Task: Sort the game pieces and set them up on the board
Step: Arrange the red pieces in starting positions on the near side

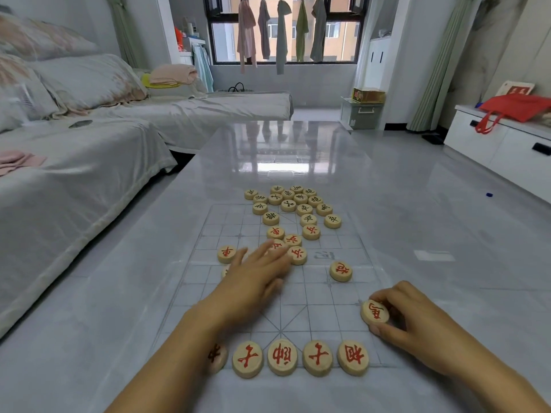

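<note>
A clear plastic xiangqi board [316,296] lies on the glossy grey table. Several round wooden pieces with red characters stand in a row [282,357] along the board's near edge. My right hand [408,311] pinches a red-marked piece [374,312] at the board's right side, just above that row. My left hand [256,272] reaches forward with straight fingers over loose red pieces [293,240] near the board's middle. Black-marked pieces [290,202] cluster at the far end. One red piece [340,271] sits alone to the right, another [226,253] to the left.
A covered sofa [74,174] runs along the left of the table. A white cabinet [501,147] with a red bag stands at the right. The table [283,150] stretches on beyond the board toward a window.
</note>
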A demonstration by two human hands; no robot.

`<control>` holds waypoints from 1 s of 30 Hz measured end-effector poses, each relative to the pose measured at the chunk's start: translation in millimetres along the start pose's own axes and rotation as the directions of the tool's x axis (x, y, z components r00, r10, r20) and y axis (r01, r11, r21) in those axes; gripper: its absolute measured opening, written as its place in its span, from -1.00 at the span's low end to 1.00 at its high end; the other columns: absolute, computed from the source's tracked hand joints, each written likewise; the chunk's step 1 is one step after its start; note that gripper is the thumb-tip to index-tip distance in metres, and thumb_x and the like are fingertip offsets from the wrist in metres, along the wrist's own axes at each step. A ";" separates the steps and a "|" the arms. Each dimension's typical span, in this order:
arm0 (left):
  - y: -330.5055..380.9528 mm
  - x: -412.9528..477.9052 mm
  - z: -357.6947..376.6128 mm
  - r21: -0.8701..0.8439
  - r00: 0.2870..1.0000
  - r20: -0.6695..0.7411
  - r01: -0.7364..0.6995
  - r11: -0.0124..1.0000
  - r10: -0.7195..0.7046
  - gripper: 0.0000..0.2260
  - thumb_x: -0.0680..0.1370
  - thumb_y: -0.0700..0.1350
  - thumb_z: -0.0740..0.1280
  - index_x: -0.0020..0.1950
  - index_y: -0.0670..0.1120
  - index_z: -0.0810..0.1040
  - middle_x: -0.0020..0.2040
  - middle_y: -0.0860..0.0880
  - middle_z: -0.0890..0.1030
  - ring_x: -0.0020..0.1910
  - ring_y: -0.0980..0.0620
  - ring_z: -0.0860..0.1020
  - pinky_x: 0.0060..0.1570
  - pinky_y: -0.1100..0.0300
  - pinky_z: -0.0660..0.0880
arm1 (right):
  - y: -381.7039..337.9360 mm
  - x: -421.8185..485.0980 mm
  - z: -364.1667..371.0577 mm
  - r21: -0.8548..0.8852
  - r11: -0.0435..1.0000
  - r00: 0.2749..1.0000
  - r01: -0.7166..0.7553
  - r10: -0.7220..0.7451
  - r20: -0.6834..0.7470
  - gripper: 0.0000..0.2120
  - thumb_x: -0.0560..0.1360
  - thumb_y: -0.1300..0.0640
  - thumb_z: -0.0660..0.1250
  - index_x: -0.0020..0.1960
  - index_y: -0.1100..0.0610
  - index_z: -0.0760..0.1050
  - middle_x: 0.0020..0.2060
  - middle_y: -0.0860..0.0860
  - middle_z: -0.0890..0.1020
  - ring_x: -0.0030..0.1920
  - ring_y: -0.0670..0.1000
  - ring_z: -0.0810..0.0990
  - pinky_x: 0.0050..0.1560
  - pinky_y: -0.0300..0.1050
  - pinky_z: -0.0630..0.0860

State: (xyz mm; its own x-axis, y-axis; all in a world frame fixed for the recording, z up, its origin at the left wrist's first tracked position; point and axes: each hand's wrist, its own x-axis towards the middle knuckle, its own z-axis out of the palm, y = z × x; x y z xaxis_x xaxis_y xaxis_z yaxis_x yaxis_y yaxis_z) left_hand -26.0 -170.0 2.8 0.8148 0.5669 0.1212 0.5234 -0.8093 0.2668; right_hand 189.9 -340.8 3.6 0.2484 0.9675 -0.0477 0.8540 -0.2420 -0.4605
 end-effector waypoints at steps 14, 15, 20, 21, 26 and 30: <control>-21.4 -58.3 -19.2 0.086 1.000 -0.030 0.006 0.996 -0.003 -0.67 0.53 -0.07 0.12 0.18 -0.03 0.59 0.21 0.01 0.59 0.18 -0.03 0.53 0.12 0.19 0.42 | 5.9 -22.9 -8.9 0.021 1.000 0.993 0.003 -0.006 0.118 -0.78 0.38 -0.12 0.39 -0.06 -0.14 0.40 -0.08 -0.19 0.44 -0.08 -0.14 0.46 -0.01 -0.19 0.47; -24.8 -64.0 -20.2 0.106 1.000 -0.029 -0.001 0.994 0.005 -0.64 0.50 -0.02 0.09 0.12 -0.03 0.62 0.14 -0.01 0.62 0.09 -0.06 0.57 0.03 0.16 0.48 | 5.8 -24.6 -9.3 0.021 1.000 0.992 0.004 -0.007 0.128 -0.78 0.38 -0.12 0.39 -0.05 -0.14 0.40 -0.08 -0.19 0.44 -0.08 -0.14 0.46 -0.02 -0.20 0.46; -38.3 -91.4 -26.2 0.105 0.996 -0.017 0.092 0.990 -0.090 -0.74 0.58 -0.10 0.20 0.23 -0.02 0.55 0.22 0.04 0.50 0.10 0.03 0.46 0.08 0.24 0.43 | 5.1 -31.0 -10.4 0.019 1.000 0.988 0.022 -0.024 0.154 -0.77 0.37 -0.13 0.40 -0.06 -0.17 0.40 -0.08 -0.18 0.45 -0.08 -0.13 0.46 -0.04 -0.21 0.46; -40.6 -95.9 -28.4 0.103 0.994 -0.007 0.110 0.989 -0.110 -0.72 0.59 -0.07 0.18 0.26 -0.01 0.52 0.24 0.05 0.47 0.11 0.06 0.43 0.10 0.26 0.42 | 5.0 -31.9 -10.4 0.017 0.999 0.986 0.027 -0.030 0.161 -0.77 0.37 -0.13 0.40 -0.05 -0.17 0.40 -0.08 -0.19 0.45 -0.08 -0.13 0.46 -0.03 -0.21 0.46; -45.0 -112.9 -38.8 0.102 0.963 0.069 0.253 0.962 -0.260 -0.70 0.56 -0.05 0.24 0.29 0.07 0.46 0.07 0.12 0.38 -0.01 0.16 0.42 0.03 0.34 0.40 | 11.2 -31.1 -9.6 0.064 0.997 0.983 0.053 -0.063 0.171 -0.75 0.35 -0.10 0.43 -0.03 -0.19 0.43 -0.09 -0.18 0.46 -0.06 -0.13 0.45 -0.05 -0.26 0.45; -41.1 -119.4 -46.9 -0.020 0.899 0.123 0.426 0.905 -0.421 -0.83 0.46 0.01 0.39 0.02 0.13 0.50 -0.04 0.10 0.43 -0.18 0.18 0.48 -0.19 0.41 0.36 | 18.3 -29.2 -8.8 0.091 0.993 0.986 0.081 -0.092 0.136 -0.62 0.25 -0.15 0.47 -0.01 -0.26 0.40 0.01 -0.23 0.44 -0.01 -0.16 0.44 -0.08 -0.25 0.45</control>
State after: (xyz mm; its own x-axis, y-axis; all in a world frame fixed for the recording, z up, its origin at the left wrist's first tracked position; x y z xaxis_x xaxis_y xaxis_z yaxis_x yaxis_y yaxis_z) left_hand -156.4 -197.1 22.2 0.5430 0.8309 -0.1212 0.8155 -0.4874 0.3121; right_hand 202.3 -374.1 4.3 0.1041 0.9867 -0.1247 0.8261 -0.1556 -0.5416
